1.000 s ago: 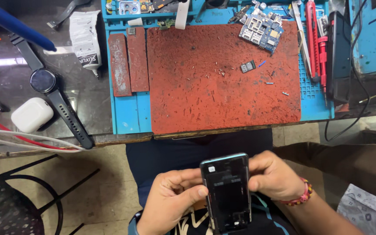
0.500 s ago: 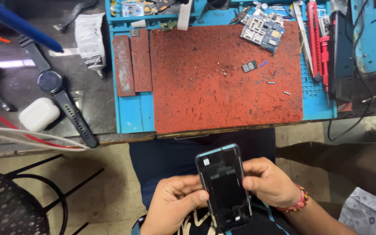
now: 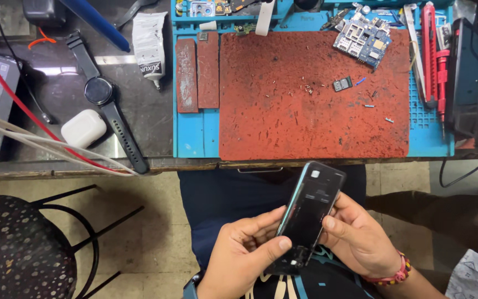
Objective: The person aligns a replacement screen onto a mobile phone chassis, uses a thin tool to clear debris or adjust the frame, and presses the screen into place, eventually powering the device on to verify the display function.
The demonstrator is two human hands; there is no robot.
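Below tabletop edge, over lap, both hands — L (image 3: 244,249), R (image 3: 360,238) — grip opened phone (image 3: 311,213), mid-inspection; next move likely needs careful prying.

- Open in middle and near edge of red mat (image 3: 283,133).
- Blocked at far right corner by circuit board (image 3: 367,43); scattered screws (image 3: 308,88) beside it.

Black phone (image 3: 311,213); worn red mat (image 3: 313,94).
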